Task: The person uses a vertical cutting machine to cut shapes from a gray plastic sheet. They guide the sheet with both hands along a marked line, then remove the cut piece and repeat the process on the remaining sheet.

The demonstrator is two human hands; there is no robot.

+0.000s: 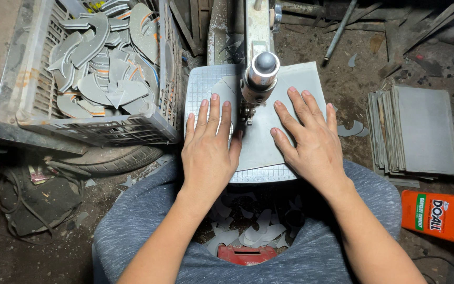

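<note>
Grey sheet (285, 113) lies flat on the gridded worktop (198, 84) under the saw head (260, 73), both hands, left hand (209, 144) and right hand (309, 135), spread open on it, only partly cut, while cut shapes (101, 58) fill the crate (88, 129) and uncut sheets (413, 131) wait stacked.

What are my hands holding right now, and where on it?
Nothing is gripped. Left hand and right hand press flat, palms down, on the grey sheet, either side of the cutting machine's head.
</note>
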